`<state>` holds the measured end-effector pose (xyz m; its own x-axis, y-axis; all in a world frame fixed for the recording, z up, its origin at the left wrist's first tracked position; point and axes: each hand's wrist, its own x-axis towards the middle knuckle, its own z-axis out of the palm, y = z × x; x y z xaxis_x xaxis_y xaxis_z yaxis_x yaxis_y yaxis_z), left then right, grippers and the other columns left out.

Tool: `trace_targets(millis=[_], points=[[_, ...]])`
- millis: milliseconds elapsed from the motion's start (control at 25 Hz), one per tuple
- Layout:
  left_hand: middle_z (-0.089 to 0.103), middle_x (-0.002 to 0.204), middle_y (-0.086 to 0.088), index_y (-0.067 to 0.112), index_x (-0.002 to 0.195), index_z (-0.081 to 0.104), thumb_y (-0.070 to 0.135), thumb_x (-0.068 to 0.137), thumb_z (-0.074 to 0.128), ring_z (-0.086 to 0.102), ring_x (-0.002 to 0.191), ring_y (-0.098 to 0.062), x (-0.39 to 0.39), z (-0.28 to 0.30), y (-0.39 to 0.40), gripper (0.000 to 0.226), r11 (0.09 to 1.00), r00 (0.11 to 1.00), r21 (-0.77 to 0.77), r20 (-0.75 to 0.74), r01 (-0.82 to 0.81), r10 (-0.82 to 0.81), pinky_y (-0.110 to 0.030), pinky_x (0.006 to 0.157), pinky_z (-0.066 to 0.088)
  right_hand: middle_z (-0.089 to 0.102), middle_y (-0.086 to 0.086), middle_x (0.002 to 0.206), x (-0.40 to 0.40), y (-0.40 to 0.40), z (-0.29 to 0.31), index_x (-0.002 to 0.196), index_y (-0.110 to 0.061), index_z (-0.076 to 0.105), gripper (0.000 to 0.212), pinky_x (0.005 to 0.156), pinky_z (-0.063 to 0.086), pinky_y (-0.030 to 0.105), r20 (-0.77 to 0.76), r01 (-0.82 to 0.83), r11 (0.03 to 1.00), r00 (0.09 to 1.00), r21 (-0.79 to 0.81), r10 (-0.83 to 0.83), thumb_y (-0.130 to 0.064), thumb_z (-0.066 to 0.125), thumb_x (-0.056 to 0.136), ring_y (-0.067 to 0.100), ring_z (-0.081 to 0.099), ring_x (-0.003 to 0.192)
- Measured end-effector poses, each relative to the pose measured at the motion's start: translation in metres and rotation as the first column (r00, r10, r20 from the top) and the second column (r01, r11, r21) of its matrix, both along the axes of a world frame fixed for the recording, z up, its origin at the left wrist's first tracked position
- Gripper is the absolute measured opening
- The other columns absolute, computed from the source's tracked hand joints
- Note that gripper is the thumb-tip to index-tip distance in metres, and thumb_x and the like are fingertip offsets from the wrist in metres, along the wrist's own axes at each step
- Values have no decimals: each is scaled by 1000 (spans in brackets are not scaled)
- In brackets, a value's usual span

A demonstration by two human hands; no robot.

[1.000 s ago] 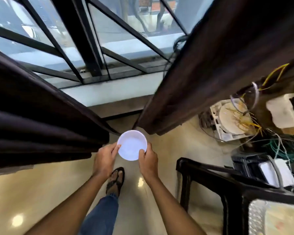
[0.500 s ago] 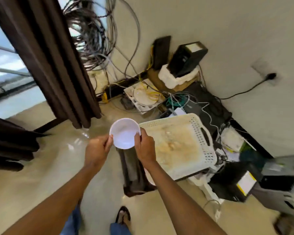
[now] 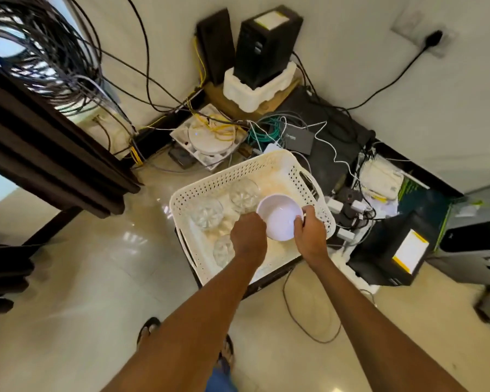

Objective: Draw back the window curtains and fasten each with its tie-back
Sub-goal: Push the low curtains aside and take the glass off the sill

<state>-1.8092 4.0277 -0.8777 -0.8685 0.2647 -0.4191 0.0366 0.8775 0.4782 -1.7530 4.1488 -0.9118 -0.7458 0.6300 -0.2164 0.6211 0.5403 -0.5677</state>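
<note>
I hold a small white bowl [image 3: 280, 217] with both hands over a white perforated basket [image 3: 232, 176]. My left hand [image 3: 248, 233] grips the bowl's left rim and my right hand [image 3: 309, 229] grips its right rim. A dark brown curtain [image 3: 48, 154] hangs at the left, its lower end above the floor. Part of a second dark curtain [image 3: 3, 275] shows at the far left edge. No tie-back is visible.
Several clear glass bowls [image 3: 207, 213] lie in the basket, which sits on a dark stool. Tangled cables [image 3: 48, 52], a black box on foam [image 3: 263, 43], network gear [image 3: 297, 137] and power strips crowd the corner. A cable loops on the glossy floor [image 3: 77, 278].
I have turned from the window toward the corner and stepped closer. The bowl, still in both hands, has moved from in front of the curtains to over the basket.
</note>
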Motion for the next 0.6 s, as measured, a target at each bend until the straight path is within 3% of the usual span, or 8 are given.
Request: trace_targets(millis=[160,280,440,600], points=[[62,115,-13,3,114,55,2,89,51,61,106,-27,12,-21,21,25,981,990,-189,137,38,-12,-32,82,51,61,24,103,-6,12,-23,106,3,54,20,79,46,40,171,-49,999,984,-16,51,-5,45,91,38,57,97],[59,120,-12,3,119,52,2,86,57,58,112,-25,7,-25,24,33,951,990,-291,123,103,-70,-30,85,50,61,25,107,-14,9,-31,109,1,55,22,78,47,40,196,-67,997,978,-42,74,-5,45,90,40,57,100],[59,120,-7,5,120,51,5,85,61,57,112,-22,8,-29,28,36,910,972,-342,109,235,-210,-26,84,49,60,25,106,-17,8,-34,109,0,54,23,76,46,40,219,-40,998,974,-52,51,-3,45,89,41,56,99],[58,121,-9,4,120,52,4,89,55,57,113,-22,6,-29,26,31,934,975,-287,123,214,-186,-27,85,49,58,23,113,-17,3,-32,115,-1,50,24,80,46,40,302,-71,997,951,-2,68,-9,47,92,38,55,104]])
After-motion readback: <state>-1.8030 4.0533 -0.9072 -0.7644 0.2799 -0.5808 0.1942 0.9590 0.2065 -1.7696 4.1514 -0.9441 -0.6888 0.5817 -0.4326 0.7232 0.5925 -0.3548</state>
